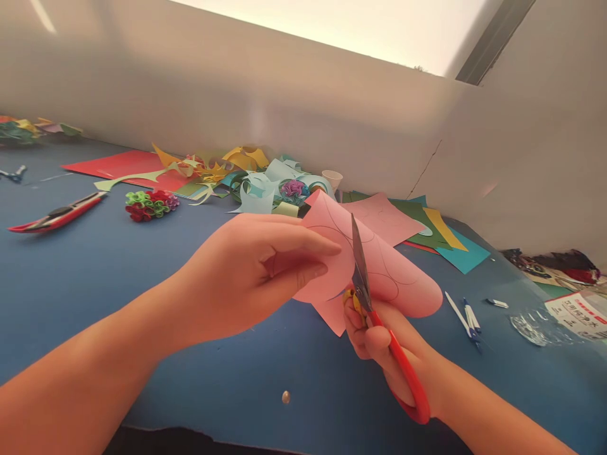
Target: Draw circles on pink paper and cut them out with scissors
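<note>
A pink sheet of paper (379, 259) with curved pencil lines is held above the blue table, its right part curling over. My left hand (265, 265) pinches the sheet's left part between thumb and fingers. The fingers of my right hand (384, 341) are wrapped round the handles of red-handled scissors (363, 278). The scissor blades point up and lie across the paper, near the drawn lines. A corner of pink paper hangs below, between the hands. The lower blade is partly hidden by the sheet.
Red and green paper flowers (149, 205) and a red-and-black tool (59, 213) lie left on the blue table (227, 385). Paper scraps (258, 186) and a paper cup (332, 179) stand by the wall. Coloured sheets (465, 248), a compass (465, 319) and a plastic bottle (540, 327) are right.
</note>
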`<action>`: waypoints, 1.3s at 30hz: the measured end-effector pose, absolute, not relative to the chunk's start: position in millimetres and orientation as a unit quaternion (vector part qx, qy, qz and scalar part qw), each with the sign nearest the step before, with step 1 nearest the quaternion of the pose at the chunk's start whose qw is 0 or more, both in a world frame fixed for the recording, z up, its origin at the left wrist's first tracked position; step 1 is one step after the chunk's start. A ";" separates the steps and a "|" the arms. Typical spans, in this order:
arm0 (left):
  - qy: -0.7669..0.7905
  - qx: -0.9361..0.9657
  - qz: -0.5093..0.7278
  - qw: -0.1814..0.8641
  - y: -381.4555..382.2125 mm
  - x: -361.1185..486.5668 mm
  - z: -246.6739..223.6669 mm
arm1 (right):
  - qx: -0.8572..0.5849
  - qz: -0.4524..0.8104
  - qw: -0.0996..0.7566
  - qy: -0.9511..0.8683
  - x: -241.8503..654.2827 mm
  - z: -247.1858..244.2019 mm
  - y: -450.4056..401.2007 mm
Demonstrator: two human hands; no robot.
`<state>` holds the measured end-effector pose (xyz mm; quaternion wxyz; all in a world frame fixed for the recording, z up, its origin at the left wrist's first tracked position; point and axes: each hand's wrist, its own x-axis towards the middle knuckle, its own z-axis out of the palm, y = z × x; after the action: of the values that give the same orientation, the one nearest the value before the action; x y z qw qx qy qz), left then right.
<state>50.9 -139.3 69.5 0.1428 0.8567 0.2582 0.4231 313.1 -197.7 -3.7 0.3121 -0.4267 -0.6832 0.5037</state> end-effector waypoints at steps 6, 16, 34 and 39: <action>0.261 0.852 0.423 0.162 -139.9 51.9 69.4 | -0.419 0.540 0.323 -0.655 316.0 -8.5 -199.7; 0.261 0.841 0.436 0.187 -140.8 52.4 69.1 | -0.411 0.562 0.325 -0.640 315.7 -9.9 -198.7; 0.261 0.843 0.434 0.181 -137.5 53.5 70.4 | -0.416 0.546 0.313 -0.657 313.6 2.8 -194.1; 0.280 0.840 0.428 0.182 -138.9 52.5 70.8 | -0.414 0.535 0.312 -0.667 309.9 8.9 -192.9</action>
<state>52.5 -138.9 70.8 0.1819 0.8397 0.2805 0.4280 309.9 -192.9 8.9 0.3119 -0.4141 -0.6667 0.5355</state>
